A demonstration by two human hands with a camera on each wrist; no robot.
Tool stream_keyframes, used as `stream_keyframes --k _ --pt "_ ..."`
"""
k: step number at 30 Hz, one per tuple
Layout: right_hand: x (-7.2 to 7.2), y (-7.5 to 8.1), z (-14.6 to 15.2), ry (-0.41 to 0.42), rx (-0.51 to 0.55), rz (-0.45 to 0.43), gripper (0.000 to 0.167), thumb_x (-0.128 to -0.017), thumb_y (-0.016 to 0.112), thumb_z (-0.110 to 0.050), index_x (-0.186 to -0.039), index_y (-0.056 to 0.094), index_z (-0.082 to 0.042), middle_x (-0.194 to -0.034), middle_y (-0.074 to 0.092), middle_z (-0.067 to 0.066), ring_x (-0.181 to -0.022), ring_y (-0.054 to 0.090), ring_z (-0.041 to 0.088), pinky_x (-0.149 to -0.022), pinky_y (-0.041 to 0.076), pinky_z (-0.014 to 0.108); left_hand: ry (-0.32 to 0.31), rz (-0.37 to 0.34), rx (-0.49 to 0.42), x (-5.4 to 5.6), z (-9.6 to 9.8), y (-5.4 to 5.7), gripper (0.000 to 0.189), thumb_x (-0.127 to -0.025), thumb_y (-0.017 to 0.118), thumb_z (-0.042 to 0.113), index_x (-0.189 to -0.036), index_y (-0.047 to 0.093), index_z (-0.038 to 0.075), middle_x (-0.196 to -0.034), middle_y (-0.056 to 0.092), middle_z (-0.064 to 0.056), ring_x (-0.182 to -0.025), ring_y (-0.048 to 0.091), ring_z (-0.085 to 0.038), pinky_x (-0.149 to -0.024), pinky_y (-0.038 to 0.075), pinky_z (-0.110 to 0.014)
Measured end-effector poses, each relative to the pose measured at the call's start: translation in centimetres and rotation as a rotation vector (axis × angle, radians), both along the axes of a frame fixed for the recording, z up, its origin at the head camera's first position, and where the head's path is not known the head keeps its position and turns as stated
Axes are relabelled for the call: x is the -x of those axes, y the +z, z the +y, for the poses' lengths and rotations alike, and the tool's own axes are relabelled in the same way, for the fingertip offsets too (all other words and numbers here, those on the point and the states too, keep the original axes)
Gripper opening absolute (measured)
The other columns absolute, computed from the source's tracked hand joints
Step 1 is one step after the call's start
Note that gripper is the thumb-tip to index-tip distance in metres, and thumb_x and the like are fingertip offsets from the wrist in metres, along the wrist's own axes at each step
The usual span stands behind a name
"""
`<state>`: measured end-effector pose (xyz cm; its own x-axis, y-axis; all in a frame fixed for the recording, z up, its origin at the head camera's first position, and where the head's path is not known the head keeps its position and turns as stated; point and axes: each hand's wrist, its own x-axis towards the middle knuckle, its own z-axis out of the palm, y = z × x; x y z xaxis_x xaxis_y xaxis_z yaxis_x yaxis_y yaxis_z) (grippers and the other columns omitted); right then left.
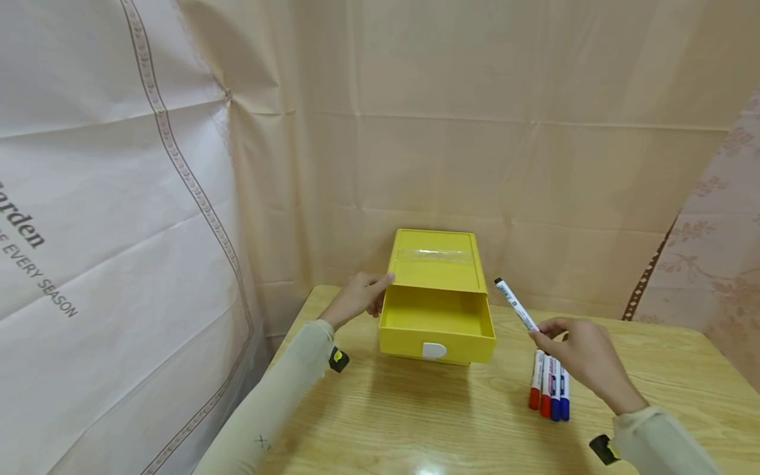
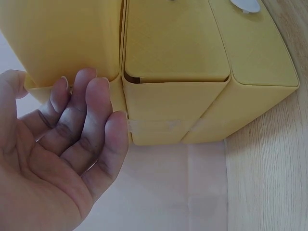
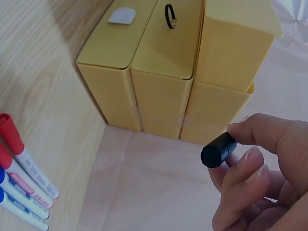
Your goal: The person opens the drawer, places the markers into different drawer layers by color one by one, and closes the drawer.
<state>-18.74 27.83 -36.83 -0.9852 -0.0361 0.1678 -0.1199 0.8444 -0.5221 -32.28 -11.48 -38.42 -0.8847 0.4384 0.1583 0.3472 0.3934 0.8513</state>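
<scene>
A yellow drawer unit (image 1: 439, 274) stands on the table with its top drawer (image 1: 439, 310) pulled out. The part of the drawer floor that shows is bare. At the unit's upper left front corner my left hand (image 1: 359, 297) grips, thumb on the top edge and curled fingers (image 2: 98, 96) against the side. My right hand (image 1: 584, 353) pinches a white marker (image 1: 516, 305) above the table, right of the drawer. Its black end points up and left in the head view; a black end (image 3: 219, 150) shows between thumb and fingers in the right wrist view.
Below the right hand lie two red-capped markers (image 1: 540, 389) and two blue-capped markers (image 1: 560, 392), side by side. Lower drawers show a black loop (image 3: 171, 17) and a white tab (image 3: 122, 16). A beige curtain (image 1: 439, 132) hangs behind the table (image 1: 427, 422).
</scene>
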Motion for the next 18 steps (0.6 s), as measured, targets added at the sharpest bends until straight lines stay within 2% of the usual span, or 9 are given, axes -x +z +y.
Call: stream_keyframes --k 9,18 --pt "0.1 0.4 -0.9 0.023 0.000 0.053 0.025 -0.097 0.073 -0.028 -0.102 0.077 -0.004 -0.079 0.072 0.000 -0.058 0.051 0.015 -0.044 0.039 0.027 0.008 -0.005 -0.004 0.0 0.0 0.1 0.062 -0.105 0.049 0.059 -0.076 0.067 0.007 -0.069 0.064 -0.012 -0.059 0.066 -0.028 -0.060 0.059 -0.039" --pt "0.0 0.9 -1.7 0.020 0.014 0.086 0.018 -0.095 0.076 -0.025 -0.098 0.077 -0.008 -0.091 0.074 0.005 -0.059 0.052 0.017 -0.043 0.040 0.028 0.013 -0.008 -0.003 0.1 0.0 0.0 0.063 -0.104 0.049 0.059 -0.074 0.067 0.007 -0.069 0.064 -0.013 -0.059 0.066 -0.029 -0.060 0.058 -0.040"
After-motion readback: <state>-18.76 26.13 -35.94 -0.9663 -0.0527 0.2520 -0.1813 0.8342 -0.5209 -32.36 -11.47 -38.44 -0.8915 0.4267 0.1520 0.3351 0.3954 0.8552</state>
